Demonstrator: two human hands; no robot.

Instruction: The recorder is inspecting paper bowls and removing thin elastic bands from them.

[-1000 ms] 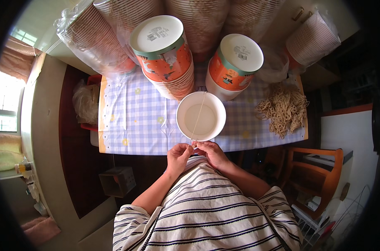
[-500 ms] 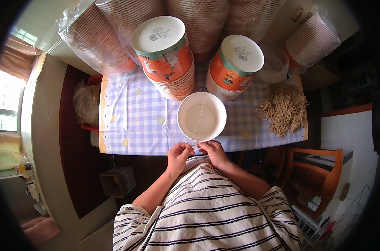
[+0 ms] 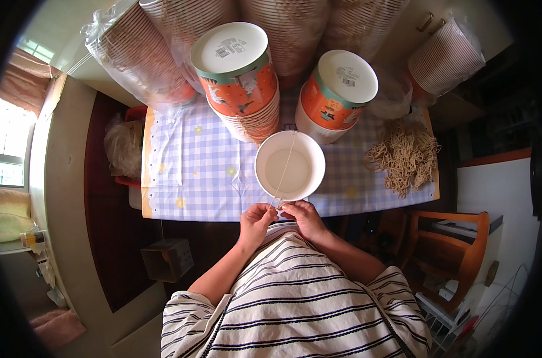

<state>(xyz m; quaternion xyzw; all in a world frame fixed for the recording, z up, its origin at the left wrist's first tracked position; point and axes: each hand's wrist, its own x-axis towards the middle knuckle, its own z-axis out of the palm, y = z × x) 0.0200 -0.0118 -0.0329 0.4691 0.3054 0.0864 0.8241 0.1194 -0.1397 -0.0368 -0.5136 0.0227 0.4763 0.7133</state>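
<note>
A white paper bucket (image 3: 287, 169) stands upright at the table's front edge, its open mouth facing up. Across that mouth runs a thin beige string (image 3: 287, 161), from the far rim down to the near rim. My left hand (image 3: 257, 222) pinches the string just in front of the near rim. Close beside it, my right hand (image 3: 303, 218) has its fingertips closed on the string too. A small loop of string shows between the two hands. Exactly how the strands cross there is too small to tell.
Behind the bucket stand two upside-down stacks of orange printed buckets, a taller stack (image 3: 241, 83) and a shorter stack (image 3: 336, 98). A tangled heap of strings (image 3: 405, 156) lies at the right. Plastic-wrapped bucket stacks (image 3: 289, 36) line the back. A wooden chair (image 3: 447, 250) is at right.
My hands have barely moved; the fingertips have shifted slightly and a small loop of string now shows near the rim. The bucket appears slightly further right in the picture, as do the stacks.
</note>
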